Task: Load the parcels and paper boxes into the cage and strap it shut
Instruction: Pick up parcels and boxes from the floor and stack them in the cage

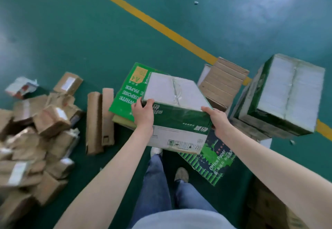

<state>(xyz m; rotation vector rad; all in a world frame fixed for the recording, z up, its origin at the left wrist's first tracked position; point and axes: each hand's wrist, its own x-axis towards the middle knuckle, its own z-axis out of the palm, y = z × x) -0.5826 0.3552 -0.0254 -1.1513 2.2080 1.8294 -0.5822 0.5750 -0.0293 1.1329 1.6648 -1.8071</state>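
Head view, one moment recorded. A person stands on a glossy green floor and holds a green-and-white cardboard paper box in front of the body.

Hands: the left hand grips the box's near left corner, fingers curled over the top edge. The right hand clasps the near right corner, thumb along the top rim. Both are clamped on the box, set apart by its width.

Position: the box sits straight ahead of the hands and between them, and its long axis appears to run across the body from one hand to the other. Neither hand is clearly nearer; the load is shared. One shoe shows beneath its lower edge, so I judge it clear of the floor, above a flattened green carton and a dark printed carton.

Remaining stock: a pile of brown-wrapped parcels lies well off to the person's left, with two long brown cartons beside it. A stack of green-and-white paper boxes stands to the right, near a brown corrugated box. A yellow painted line crosses the floor beyond.

Assessment: loading is at an early stage. The cage is not in view, so which way the box must be carried cannot be told.
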